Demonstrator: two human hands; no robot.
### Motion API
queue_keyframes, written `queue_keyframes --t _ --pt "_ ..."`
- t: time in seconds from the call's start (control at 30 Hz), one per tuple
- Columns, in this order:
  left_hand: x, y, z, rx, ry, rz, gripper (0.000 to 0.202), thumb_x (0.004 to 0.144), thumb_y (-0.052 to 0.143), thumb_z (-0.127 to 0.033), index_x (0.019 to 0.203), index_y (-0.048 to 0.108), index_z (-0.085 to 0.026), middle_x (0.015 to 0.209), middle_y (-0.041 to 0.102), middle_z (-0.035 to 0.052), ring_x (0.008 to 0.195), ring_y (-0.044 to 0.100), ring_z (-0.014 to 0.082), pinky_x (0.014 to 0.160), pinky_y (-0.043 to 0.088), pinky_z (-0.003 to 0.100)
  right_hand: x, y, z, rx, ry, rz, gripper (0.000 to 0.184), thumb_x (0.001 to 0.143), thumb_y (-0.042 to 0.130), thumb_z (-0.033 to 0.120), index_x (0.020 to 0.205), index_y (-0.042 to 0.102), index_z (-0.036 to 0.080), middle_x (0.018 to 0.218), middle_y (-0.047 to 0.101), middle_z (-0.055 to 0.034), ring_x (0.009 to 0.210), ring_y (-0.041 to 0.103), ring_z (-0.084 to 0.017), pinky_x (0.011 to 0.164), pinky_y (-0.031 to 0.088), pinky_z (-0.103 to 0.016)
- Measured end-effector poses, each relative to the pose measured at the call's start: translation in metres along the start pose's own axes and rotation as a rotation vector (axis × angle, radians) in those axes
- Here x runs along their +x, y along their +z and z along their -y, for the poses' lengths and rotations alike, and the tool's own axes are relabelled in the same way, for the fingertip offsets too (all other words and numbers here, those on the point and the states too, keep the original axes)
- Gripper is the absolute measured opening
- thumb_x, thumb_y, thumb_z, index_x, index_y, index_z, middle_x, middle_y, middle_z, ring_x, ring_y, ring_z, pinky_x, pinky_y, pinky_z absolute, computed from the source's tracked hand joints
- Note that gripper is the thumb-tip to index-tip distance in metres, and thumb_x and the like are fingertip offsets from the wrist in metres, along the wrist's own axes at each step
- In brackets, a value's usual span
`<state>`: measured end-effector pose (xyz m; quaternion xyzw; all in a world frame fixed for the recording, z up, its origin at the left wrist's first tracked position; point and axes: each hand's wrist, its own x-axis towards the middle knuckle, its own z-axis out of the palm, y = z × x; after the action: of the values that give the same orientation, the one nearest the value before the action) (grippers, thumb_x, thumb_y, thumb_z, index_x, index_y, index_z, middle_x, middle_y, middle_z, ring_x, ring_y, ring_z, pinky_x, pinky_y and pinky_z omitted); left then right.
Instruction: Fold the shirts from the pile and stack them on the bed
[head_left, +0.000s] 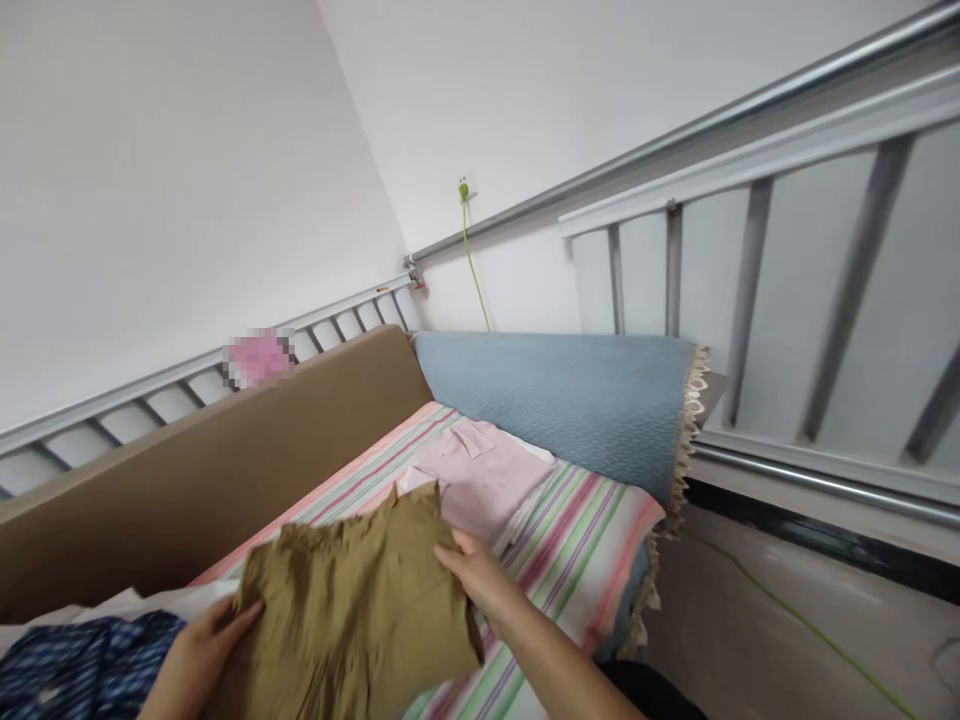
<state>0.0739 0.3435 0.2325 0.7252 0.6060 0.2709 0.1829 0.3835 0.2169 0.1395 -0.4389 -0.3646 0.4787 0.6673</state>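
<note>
Head view, left hand point(204, 645), right hand point(480, 572), holding olive garment point(360, 600)

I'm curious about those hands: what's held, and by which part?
The olive garment, by opposite edges: left hand on one, right hand on the other.

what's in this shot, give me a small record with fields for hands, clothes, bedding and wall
left hand: grips the left side of the olive-brown garment; left hand
right hand: holds its right side; right hand
other clothes: pale pink collared garment, beyond the olive-brown one; blue checked cloth, lower left
bedding: striped sheet; blue quilted cover with lacy edging
wall: green plug with a cord hanging down
</note>
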Motion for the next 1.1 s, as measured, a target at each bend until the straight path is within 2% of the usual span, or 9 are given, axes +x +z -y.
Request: queue_keyframes --t 0.13,0.23,0.37,0.43,0.53,0.63,0.8,0.97,1.1 --pt "0.074 0.038 -0.097 0.053 0.178 0.025 0.035 0.062 0.055 -0.047 0.082 0.064 -0.020 0.085 0.070 0.0023 0.085 0.062 0.0234 0.079 0.047 0.029 0.014 -0.038 0.034 0.031 -0.177 -0.212 0.044 0.074 0.057 0.043 0.109 0.061 0.017 0.106 0.067 -0.0085 0.104 0.058 -0.026 0.092 0.044 -0.040" --pt "0.117 0.082 -0.165 0.196 0.330 0.026 0.030 0.069 0.048 -0.037 0.082 0.064 -0.016 0.082 0.069 0.0055 0.078 0.061 0.0204 0.072 0.045 0.028 0.017 -0.058 0.037 0.014 -0.214 -0.286 0.045 0.078 0.054 0.041 0.117 0.056 0.018 0.115 0.063 -0.0093 0.110 0.055 -0.024 0.094 0.043 -0.040" --pt "0.166 0.157 -0.217 0.272 0.396 0.055 0.023 0.071 0.048 -0.026 0.083 0.065 -0.016 0.089 0.069 0.0062 0.082 0.058 0.0176 0.072 0.041 0.025 0.021 -0.085 0.016 -0.053 -0.185 -0.404 0.047 0.080 0.052 0.039 0.124 0.049 0.022 0.126 0.057 -0.0080 0.117 0.051 -0.021 0.098 0.040 -0.038" --pt "0.186 0.199 -0.224 0.295 0.409 0.088 0.022 0.073 0.049 -0.023 0.085 0.066 -0.017 0.092 0.069 0.0059 0.084 0.058 0.0167 0.072 0.040 0.024 0.028 -0.102 -0.001 -0.111 -0.106 -0.465 0.048 0.077 0.056 0.037 0.123 0.050 0.023 0.123 0.059 -0.0081 0.113 0.054 -0.022 0.093 0.045 -0.037" --pt "0.202 0.258 -0.216 0.323 0.402 0.137 0.022 0.074 0.049 -0.021 0.088 0.067 -0.017 0.093 0.069 0.0068 0.083 0.058 0.0163 0.071 0.040 0.024 0.041 -0.126 -0.023 -0.075 0.107 -0.465 0.049 0.072 0.057 0.032 0.119 0.050 0.022 0.108 0.066 -0.0091 0.090 0.065 -0.023 0.060 0.056 -0.033" --pt "0.208 0.291 -0.203 0.335 0.375 0.172 0.023 0.076 0.049 -0.022 0.088 0.067 -0.015 0.090 0.069 0.0080 0.080 0.059 0.0167 0.069 0.040 0.024 0.049 -0.136 -0.028 0.020 0.197 -0.436 0.053 0.071 0.056 0.031 0.122 0.047 0.024 0.101 0.068 -0.0082 0.070 0.066 -0.021 0.039 0.050 -0.026" --pt "0.213 0.289 -0.206 0.330 0.386 0.180 0.024 0.078 0.049 -0.023 0.094 0.066 -0.016 0.096 0.069 0.0069 0.085 0.059 0.0164 0.072 0.040 0.023 0.048 -0.129 -0.018 0.031 0.128 -0.466 0.059 0.070 0.059 0.032 0.127 0.046 0.023 0.098 0.069 -0.0075 0.069 0.066 -0.021 0.040 0.050 -0.026" --pt "0.216 0.287 -0.211 0.359 0.374 0.206 0.022 0.078 0.051 -0.022 0.093 0.067 -0.018 0.097 0.069 0.0053 0.087 0.060 0.0164 0.076 0.041 0.023 0.048 -0.128 -0.026 -0.045 0.080 -0.505 0.048 0.069 0.058 0.030 0.116 0.053 0.023 0.099 0.069 -0.0066 0.079 0.066 -0.021 0.057 0.055 -0.029" --pt "0.196 0.294 -0.210 0.415 0.304 0.163 0.035 0.079 0.050 -0.025 0.113 0.059 -0.018 0.110 0.064 0.0136 0.104 0.056 0.0262 0.089 0.040 0.038 0.048 -0.135 -0.034 -0.071 0.184 -0.530 0.042 0.066 0.060 0.029 0.107 0.055 0.024 0.092 0.070 -0.0063 0.070 0.067 -0.021 0.046 0.053 -0.028"
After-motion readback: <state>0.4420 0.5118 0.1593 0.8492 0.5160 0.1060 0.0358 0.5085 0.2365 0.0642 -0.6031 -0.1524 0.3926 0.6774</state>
